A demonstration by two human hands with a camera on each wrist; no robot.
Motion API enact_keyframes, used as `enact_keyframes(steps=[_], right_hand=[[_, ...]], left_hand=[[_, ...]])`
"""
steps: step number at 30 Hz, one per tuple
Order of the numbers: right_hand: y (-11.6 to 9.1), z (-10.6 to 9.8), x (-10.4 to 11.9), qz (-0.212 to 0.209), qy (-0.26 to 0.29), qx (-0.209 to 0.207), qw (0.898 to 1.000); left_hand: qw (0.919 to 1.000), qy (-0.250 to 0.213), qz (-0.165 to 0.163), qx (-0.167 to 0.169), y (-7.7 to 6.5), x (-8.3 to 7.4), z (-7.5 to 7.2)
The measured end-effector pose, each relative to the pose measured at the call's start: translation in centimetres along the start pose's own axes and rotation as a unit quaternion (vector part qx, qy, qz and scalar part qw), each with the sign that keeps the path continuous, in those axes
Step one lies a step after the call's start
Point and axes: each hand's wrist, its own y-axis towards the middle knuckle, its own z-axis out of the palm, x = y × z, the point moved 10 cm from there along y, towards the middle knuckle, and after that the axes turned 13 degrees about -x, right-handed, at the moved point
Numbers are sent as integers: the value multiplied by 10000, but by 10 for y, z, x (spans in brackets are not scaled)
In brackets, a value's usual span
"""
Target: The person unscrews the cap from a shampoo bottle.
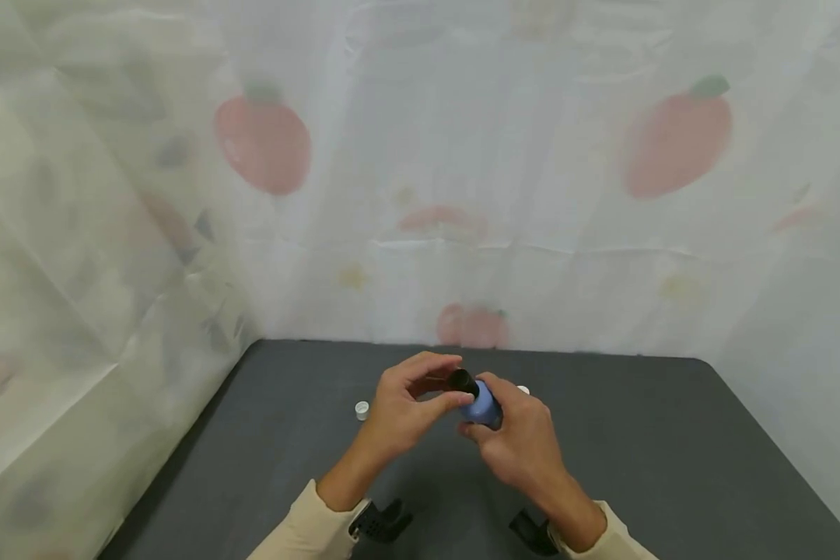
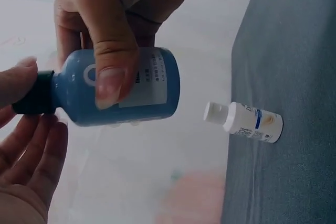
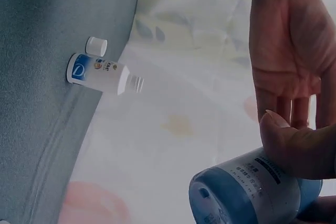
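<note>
A blue bottle (image 1: pixel 485 408) with a pale printed label is held tilted above the table. My right hand (image 1: pixel 521 435) grips its body; in the left wrist view that hand's thumb (image 2: pixel 113 85) presses across the label. The thumb and fingers of my left hand (image 1: pixel 406 408) pinch the bottle's black cap (image 1: pixel 464 381), which sits on the neck. In the right wrist view the bottle's base (image 3: pixel 207 198) faces the camera, while its cap end is out of sight. There the left hand (image 3: pixel 289 51) comes down from the upper right.
A capped white bottle (image 2: pixel 254 121) stands on the dark grey table (image 2: pixel 299 177). Another white bottle (image 3: pixel 102 73) has a bare threaded neck, with a white cap (image 3: pixel 96 46) beside it. A fruit-print sheet (image 1: pixel 462 155) hangs behind the table.
</note>
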Motion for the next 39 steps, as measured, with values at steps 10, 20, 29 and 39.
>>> enact_keyframes(steps=[10, 20, 29, 39], right_hand=[[-12, 2, 11, -386, 61, -154, 9991], [-9, -1, 12, -116, 272, -4, 9996], [-7, -1, 6, 124, 237, 58, 9996], [-12, -1, 10, -119, -26, -20, 9999]], left_hand=[[9925, -326, 1180, 0, 3, -22, 12], [9927, -907, 772, 197, -5, -18, 8], [9956, -660, 632, 208, -16, -11, 0], [9987, -219, 465, -57, -13, -7, -2]])
